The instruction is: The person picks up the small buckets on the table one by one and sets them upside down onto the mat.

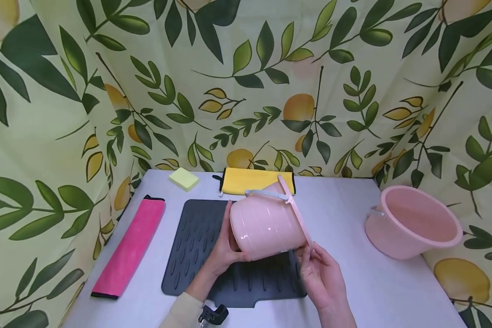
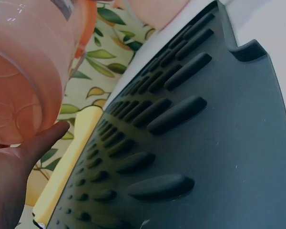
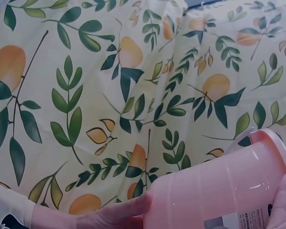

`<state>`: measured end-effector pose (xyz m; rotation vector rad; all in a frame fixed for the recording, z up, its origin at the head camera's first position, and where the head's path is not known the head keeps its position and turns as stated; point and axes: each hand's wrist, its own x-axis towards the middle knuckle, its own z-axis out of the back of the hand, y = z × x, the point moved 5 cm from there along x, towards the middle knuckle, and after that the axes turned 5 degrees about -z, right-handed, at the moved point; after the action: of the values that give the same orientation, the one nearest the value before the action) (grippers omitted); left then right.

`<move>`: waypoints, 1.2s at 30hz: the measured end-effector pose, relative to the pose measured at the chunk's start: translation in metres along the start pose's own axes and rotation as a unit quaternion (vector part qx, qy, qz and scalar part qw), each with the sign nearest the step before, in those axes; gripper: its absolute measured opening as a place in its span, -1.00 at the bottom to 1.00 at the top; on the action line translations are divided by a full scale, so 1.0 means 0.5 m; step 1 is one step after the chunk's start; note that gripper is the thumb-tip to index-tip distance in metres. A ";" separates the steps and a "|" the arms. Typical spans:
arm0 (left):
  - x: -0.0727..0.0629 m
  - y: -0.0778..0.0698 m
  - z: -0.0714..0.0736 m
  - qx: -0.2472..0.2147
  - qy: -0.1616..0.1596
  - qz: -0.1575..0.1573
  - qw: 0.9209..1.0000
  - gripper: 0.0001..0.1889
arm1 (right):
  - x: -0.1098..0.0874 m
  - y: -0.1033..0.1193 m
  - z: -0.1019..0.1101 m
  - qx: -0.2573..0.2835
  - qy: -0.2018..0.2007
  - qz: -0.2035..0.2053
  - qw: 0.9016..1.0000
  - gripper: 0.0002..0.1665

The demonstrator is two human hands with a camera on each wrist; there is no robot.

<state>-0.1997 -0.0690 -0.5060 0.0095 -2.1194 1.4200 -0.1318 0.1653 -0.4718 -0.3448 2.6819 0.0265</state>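
Observation:
A pink plastic bucket (image 1: 266,223) is held tilted on its side above the dark grey ribbed mat (image 1: 188,255), its rim toward the right. My left hand (image 1: 224,248) grips the bucket around its base end, thumb underneath. At the rim's lower edge, the fingers of my right hand (image 1: 321,275) pinch the bucket. Its pale handle (image 1: 266,194) lies across the upper side. A printed label (image 3: 250,219) shows on the bucket's wall in the right wrist view. The moulded base (image 2: 12,102) faces the left wrist camera. The bucket's inside is hidden in every view.
Another pink bucket (image 1: 410,223) stands upright at the table's right edge. Behind the mat lie a folded yellow cloth (image 1: 246,180) and a pale yellow sponge (image 1: 184,179). A folded pink cloth (image 1: 131,248) is at the left. Leaf-patterned curtain (image 1: 262,91) surrounds the table.

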 end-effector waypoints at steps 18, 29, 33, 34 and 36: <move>0.000 -0.030 0.025 0.050 -0.017 -0.007 0.999 0.37 | 0.001 -0.017 0.014 -0.080 -0.013 -0.022 0.996 -0.32; 0.005 -0.093 0.062 0.147 -0.033 -0.031 0.988 0.38 | 0.021 -0.020 0.054 -0.189 -0.031 -0.018 0.981 -0.52; 0.005 -0.119 0.083 0.160 -0.045 -0.037 0.985 0.39 | 0.030 0.005 0.064 -0.189 -0.050 0.018 0.981 -0.48; 0.003 -0.123 0.089 0.164 -0.048 -0.036 0.985 0.39 | 0.030 0.015 0.065 -0.187 -0.049 0.027 0.981 -0.48; -0.003 -0.131 0.101 0.176 -0.056 -0.030 0.982 0.40 | 0.029 0.035 0.067 -0.173 -0.055 0.041 0.982 -0.47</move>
<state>-0.2009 -0.1410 -0.4648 0.2934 -1.9082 1.7749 -0.1347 0.1815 -0.5088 -0.3261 2.5734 0.5272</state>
